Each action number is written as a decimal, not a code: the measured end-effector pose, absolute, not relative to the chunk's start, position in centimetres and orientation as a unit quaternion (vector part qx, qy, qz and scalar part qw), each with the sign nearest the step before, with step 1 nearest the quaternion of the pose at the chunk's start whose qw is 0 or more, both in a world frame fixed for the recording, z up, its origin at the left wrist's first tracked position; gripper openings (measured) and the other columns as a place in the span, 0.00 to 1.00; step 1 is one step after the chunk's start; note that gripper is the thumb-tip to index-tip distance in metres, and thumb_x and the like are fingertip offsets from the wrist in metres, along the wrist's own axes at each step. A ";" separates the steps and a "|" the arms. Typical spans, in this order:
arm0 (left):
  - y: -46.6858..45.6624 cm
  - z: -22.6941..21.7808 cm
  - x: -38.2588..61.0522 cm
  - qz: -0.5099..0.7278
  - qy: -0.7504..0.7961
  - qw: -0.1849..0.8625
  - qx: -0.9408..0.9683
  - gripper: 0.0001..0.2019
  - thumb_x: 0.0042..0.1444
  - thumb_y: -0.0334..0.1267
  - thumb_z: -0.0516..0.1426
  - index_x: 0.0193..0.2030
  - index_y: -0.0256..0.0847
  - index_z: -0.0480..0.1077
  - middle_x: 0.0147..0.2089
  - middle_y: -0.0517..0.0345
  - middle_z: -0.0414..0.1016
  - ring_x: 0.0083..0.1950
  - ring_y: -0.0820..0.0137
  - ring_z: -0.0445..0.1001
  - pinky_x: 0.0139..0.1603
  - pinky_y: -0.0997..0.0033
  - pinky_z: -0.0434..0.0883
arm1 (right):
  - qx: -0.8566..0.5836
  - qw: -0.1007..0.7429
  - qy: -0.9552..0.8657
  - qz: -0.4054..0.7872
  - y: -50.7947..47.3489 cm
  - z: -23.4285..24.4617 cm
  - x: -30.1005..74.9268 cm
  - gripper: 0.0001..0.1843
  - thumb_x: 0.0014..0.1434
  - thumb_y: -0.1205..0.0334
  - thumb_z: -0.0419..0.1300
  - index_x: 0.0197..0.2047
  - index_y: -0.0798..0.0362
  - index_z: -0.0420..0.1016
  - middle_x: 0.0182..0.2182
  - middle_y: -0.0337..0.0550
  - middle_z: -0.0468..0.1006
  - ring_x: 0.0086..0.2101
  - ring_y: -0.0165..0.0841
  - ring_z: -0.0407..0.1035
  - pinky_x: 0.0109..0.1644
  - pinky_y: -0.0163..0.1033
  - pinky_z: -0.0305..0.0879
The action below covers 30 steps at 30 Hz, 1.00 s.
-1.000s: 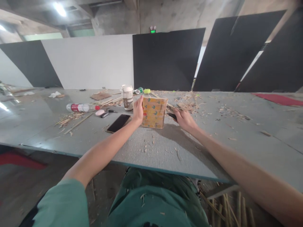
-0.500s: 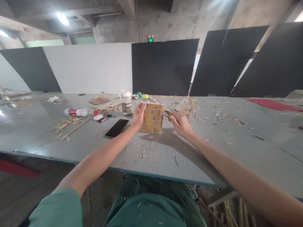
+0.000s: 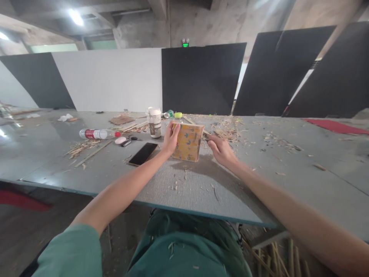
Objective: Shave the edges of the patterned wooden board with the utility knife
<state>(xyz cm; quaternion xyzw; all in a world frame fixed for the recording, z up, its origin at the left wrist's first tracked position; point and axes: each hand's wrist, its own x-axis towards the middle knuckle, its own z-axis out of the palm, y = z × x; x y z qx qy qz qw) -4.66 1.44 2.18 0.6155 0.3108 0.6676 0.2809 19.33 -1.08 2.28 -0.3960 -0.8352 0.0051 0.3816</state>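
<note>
A yellow box (image 3: 188,141) with a green and red pattern stands on the grey table (image 3: 288,173) in front of me. My left hand (image 3: 170,140) grips its left side, fingers wrapped over the top edge. My right hand (image 3: 221,151) is at the box's upper right corner with thumb and fingers pinched together. What lies between them is too small to make out. Wood shavings lie on the table around and in front of the box.
A black phone (image 3: 143,153) lies left of the box. Behind it are a paper cup (image 3: 155,122), a lying water bottle (image 3: 96,134), a small white object (image 3: 120,140) and a green can (image 3: 168,114). A red mat (image 3: 334,125) is far right. Bamboo sticks (image 3: 276,261) lie under the table.
My right hand left the table behind the box, where it rested on a dark object, and came up to the box's right corner. The left hand stays on the box.
</note>
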 end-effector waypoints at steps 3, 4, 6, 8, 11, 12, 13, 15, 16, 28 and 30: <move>1.9 2.2 -4.7 0.658 0.309 0.278 0.628 0.20 0.68 0.60 0.53 0.38 0.44 0.65 0.36 0.56 0.67 0.40 0.66 0.69 0.44 0.67 0.70 | -0.376 0.385 -0.843 -0.010 -1.2 2.3 19.1 0.27 0.72 0.39 0.38 0.33 0.49 0.62 0.30 0.42 0.70 0.31 0.35 0.63 0.37 0.39 0.56; 2.1 2.3 -4.7 0.649 0.307 0.282 0.636 0.21 0.68 0.59 0.53 0.37 0.43 0.65 0.37 0.55 0.67 0.41 0.66 0.69 0.44 0.68 0.70 | -0.367 0.384 -0.847 -0.016 -1.3 2.3 19.0 0.28 0.72 0.38 0.38 0.34 0.50 0.63 0.31 0.43 0.70 0.32 0.36 0.63 0.37 0.39 0.57; 2.3 2.3 -4.5 0.626 0.303 0.299 0.653 0.21 0.68 0.59 0.53 0.36 0.42 0.66 0.37 0.55 0.68 0.40 0.66 0.69 0.43 0.69 0.70 | -0.346 0.378 -0.859 -0.025 -1.7 2.4 18.9 0.32 0.71 0.34 0.36 0.36 0.50 0.64 0.33 0.44 0.71 0.33 0.36 0.63 0.38 0.40 0.58; 2.4 2.2 -4.3 0.604 0.299 0.316 0.668 0.21 0.68 0.58 0.52 0.37 0.42 0.67 0.36 0.56 0.69 0.39 0.67 0.69 0.42 0.71 0.70 | -0.324 0.369 -0.871 -0.034 -2.2 2.5 18.6 0.35 0.69 0.30 0.33 0.38 0.51 0.66 0.35 0.46 0.71 0.35 0.37 0.64 0.40 0.40 0.60; 2.3 2.3 -4.1 0.585 0.300 0.323 0.680 0.22 0.69 0.59 0.50 0.37 0.41 0.67 0.36 0.56 0.70 0.38 0.67 0.69 0.41 0.72 0.69 | -0.298 0.360 -0.882 -0.054 -3.0 2.7 18.1 0.38 0.67 0.28 0.32 0.40 0.51 0.66 0.37 0.47 0.70 0.36 0.37 0.64 0.40 0.41 0.61; 2.3 2.3 -4.0 0.581 0.302 0.321 0.684 0.23 0.69 0.59 0.50 0.37 0.41 0.67 0.36 0.56 0.70 0.38 0.67 0.69 0.41 0.71 0.69 | -0.291 0.356 -0.886 -0.062 -3.2 2.8 17.9 0.38 0.67 0.28 0.33 0.40 0.51 0.66 0.37 0.47 0.70 0.36 0.38 0.64 0.41 0.41 0.61; 2.2 2.4 -4.1 0.578 0.305 0.318 0.687 0.23 0.69 0.60 0.49 0.37 0.40 0.67 0.36 0.56 0.70 0.38 0.67 0.70 0.42 0.71 0.69 | -0.283 0.352 -0.889 -0.072 -3.4 2.8 17.7 0.37 0.67 0.28 0.33 0.40 0.51 0.66 0.38 0.47 0.70 0.36 0.38 0.64 0.41 0.41 0.61; 2.0 2.5 -4.1 0.570 0.311 0.306 0.696 0.25 0.69 0.60 0.49 0.36 0.40 0.68 0.36 0.56 0.71 0.40 0.66 0.70 0.44 0.70 0.69 | -0.266 0.339 -0.898 -0.091 -3.6 2.9 17.3 0.37 0.66 0.27 0.35 0.40 0.51 0.67 0.38 0.48 0.70 0.37 0.38 0.63 0.42 0.42 0.61; 1.8 2.6 -4.2 0.565 0.313 0.299 0.702 0.25 0.69 0.60 0.48 0.37 0.39 0.69 0.36 0.55 0.72 0.41 0.65 0.70 0.46 0.70 0.69 | -0.258 0.332 -0.902 -0.101 -3.7 2.9 17.2 0.37 0.66 0.27 0.36 0.41 0.51 0.67 0.38 0.48 0.70 0.37 0.39 0.63 0.42 0.42 0.61; 0.8 2.9 -4.6 0.508 0.305 0.237 0.770 0.25 0.71 0.60 0.45 0.41 0.40 0.69 0.43 0.52 0.72 0.46 0.62 0.69 0.55 0.64 0.67 | -0.235 0.339 -0.894 -0.175 -4.2 3.1 16.8 0.32 0.69 0.32 0.37 0.35 0.50 0.63 0.34 0.47 0.70 0.33 0.37 0.61 0.36 0.42 0.57; 0.8 3.1 -4.6 0.506 0.303 0.236 0.772 0.23 0.71 0.58 0.45 0.46 0.41 0.68 0.47 0.52 0.72 0.50 0.61 0.69 0.58 0.63 0.66 | -0.240 0.342 -0.891 -0.177 -4.1 3.0 17.0 0.30 0.70 0.34 0.38 0.35 0.50 0.63 0.33 0.46 0.70 0.32 0.36 0.61 0.33 0.40 0.55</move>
